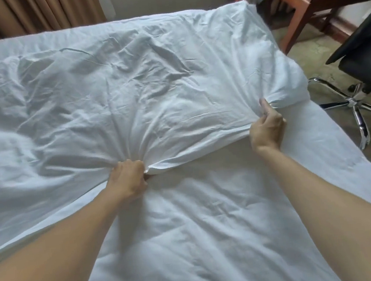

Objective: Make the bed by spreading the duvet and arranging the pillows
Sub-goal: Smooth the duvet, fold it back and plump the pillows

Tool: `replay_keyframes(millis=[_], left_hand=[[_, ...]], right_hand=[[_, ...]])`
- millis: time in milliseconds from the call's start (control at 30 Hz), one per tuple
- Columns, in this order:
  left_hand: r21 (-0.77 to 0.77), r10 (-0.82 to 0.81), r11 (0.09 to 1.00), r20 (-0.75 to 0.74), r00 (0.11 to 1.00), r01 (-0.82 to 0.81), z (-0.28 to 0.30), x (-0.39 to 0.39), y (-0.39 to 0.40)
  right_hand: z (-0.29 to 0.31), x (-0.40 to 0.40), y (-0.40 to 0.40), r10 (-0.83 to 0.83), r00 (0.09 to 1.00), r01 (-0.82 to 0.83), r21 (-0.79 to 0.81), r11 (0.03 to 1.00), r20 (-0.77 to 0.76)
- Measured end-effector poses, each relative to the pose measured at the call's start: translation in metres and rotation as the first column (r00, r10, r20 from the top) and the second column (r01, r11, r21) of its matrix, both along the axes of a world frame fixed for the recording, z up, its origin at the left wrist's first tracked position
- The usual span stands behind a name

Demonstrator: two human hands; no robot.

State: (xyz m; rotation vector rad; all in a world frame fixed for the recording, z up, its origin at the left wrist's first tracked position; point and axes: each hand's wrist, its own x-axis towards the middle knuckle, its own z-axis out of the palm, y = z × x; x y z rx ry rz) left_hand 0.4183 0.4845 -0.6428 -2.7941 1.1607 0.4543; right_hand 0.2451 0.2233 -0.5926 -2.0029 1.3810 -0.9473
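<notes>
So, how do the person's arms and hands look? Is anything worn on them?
Both forearms are bare, with no sleeve in view. The left hand and the right hand wear no gloves, and no watch, bracelet or ring is visible. The fingernails look short.

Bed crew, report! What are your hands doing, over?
Left hand bunching duvet edge. Right hand pinching its corner. Bare sheet ahead, nothing in the way.

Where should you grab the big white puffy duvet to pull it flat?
Grab the crumpled white duvet along its near edge, from the near side, hands apart. That edge lies loose over the white bedsheet. The left hand bunches it mid-edge; the right hand pinches it near the corner.
</notes>
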Motion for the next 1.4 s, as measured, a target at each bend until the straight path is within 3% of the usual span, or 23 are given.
replay_keyframes(millis=[67,133,200,267,300,400,633,767,900,967,1200,1400], left_hand=[[-0.076,-0.04,0.996,0.046,0.998,0.043,0.009,-0.02,0.012],[-0.186,-0.099,0.976,0.086,0.991,0.114,0.01,-0.044,0.035],[-0.102,-0.246,0.96,0.129,0.961,0.259,-0.004,-0.066,0.062],[0.039,-0.306,0.952,0.118,0.945,0.303,-0.025,-0.076,0.077],[0.088,-0.268,0.961,0.055,0.962,0.263,-0.027,-0.081,0.078],[0.19,-0.096,0.975,-0.127,0.987,0.119,-0.019,-0.099,0.076],[0.269,-0.062,0.951,-0.311,0.949,0.151,0.012,-0.131,0.122],[0.162,-0.052,0.981,-0.315,0.948,0.108,0.011,-0.141,0.19],[0.137,-0.064,0.986,-0.24,0.969,0.099,0.018,-0.129,0.283],[0.137,-0.062,0.987,-0.186,0.981,0.088,0.023,-0.113,0.338],[0.237,0.042,0.971,-0.066,0.997,-0.025,0.041,-0.047,0.562],[0.006,0.061,0.998,0.203,0.977,-0.063,0.077,-0.005,0.747]], right_hand=[[0.004,-0.027,0.006,0.047,0.999,-0.047,-0.185,0.982,-0.007],[-0.002,-0.062,0.013,0.057,0.989,-0.094,-0.286,0.953,-0.135],[-0.015,-0.091,0.02,0.085,0.941,-0.095,-0.015,0.995,-0.329],[-0.031,-0.106,0.023,0.172,0.867,0.003,0.349,0.937,-0.468],[-0.034,-0.107,0.025,0.206,0.83,0.037,0.42,0.907,-0.518],[-0.035,-0.098,0.046,0.325,0.691,0.066,0.505,0.861,-0.646],[-0.026,-0.064,0.152,0.6,0.366,-0.131,0.599,0.79,-0.711],[-0.003,-0.043,0.242,0.726,0.124,-0.334,0.66,0.673,-0.676],[0.006,-0.011,0.342,0.727,0.003,-0.472,0.64,0.606,-0.686],[0.008,0.01,0.395,0.739,-0.036,-0.549,0.631,0.548,-0.673],[0.022,0.092,0.591,0.763,-0.038,-0.74,0.531,0.413,-0.645],[0.042,0.153,0.762,0.781,-0.026,-0.836,0.442,0.326,-0.624]])
